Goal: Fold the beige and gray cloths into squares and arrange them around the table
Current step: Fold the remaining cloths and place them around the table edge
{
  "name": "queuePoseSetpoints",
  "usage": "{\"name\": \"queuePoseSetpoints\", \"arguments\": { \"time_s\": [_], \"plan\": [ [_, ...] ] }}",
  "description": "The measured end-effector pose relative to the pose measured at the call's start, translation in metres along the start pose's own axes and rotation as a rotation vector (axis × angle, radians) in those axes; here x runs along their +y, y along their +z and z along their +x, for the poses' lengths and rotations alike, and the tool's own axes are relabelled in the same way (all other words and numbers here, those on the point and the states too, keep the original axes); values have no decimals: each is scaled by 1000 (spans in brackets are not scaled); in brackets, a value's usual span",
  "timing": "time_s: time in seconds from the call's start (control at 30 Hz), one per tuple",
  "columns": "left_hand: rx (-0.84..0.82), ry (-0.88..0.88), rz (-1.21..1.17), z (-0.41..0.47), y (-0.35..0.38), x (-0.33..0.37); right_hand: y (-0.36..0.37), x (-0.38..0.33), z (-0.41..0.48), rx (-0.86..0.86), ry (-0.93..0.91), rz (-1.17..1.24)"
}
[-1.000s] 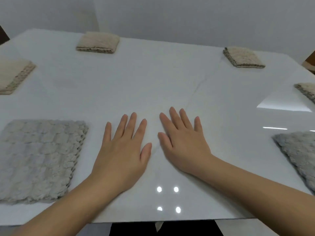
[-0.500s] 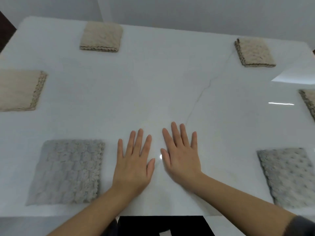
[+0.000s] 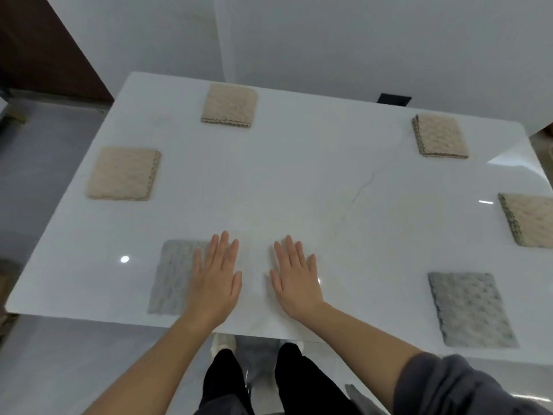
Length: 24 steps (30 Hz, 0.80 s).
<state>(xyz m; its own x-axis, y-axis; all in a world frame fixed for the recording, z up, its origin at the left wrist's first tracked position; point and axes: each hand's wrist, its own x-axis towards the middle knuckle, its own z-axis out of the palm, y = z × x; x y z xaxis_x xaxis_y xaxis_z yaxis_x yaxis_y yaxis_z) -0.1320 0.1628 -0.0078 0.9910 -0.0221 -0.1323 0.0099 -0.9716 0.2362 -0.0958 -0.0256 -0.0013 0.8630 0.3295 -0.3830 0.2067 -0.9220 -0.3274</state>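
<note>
One camera sits on the person's head. It looks forward and down from high above the near edge of the white table point(image 3: 299, 181). Almost the whole table top fits in the picture, right to the far edge by the wall point(image 3: 359, 40). The left hand point(image 3: 217, 283) and right hand point(image 3: 296, 286) show low in the middle, near the camera. Under them the view goes straight down to the black trousers point(image 3: 224, 381). The gray sleeve point(image 3: 466, 384) is very close in the bottom right corner. The picture's right edge cuts off one beige cloth point(image 3: 529, 220). The floor point(image 3: 45, 181) shows on the left.
</note>
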Motion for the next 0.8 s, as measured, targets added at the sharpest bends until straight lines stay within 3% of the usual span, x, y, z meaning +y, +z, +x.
{"name": "queuePoseSetpoints", "arguments": {
  "time_s": [0.17,0.37,0.8],
  "plan": [
    [-31,-80,-4,-20,-4,-73,30,-57,-1,31,-22,90],
    [-79,-46,-22,-10,4,-114,54,-103,12,62,30,161],
    [-23,90,13,-6,27,-130,97,-133,35,223,113,-2]
  ]
}}
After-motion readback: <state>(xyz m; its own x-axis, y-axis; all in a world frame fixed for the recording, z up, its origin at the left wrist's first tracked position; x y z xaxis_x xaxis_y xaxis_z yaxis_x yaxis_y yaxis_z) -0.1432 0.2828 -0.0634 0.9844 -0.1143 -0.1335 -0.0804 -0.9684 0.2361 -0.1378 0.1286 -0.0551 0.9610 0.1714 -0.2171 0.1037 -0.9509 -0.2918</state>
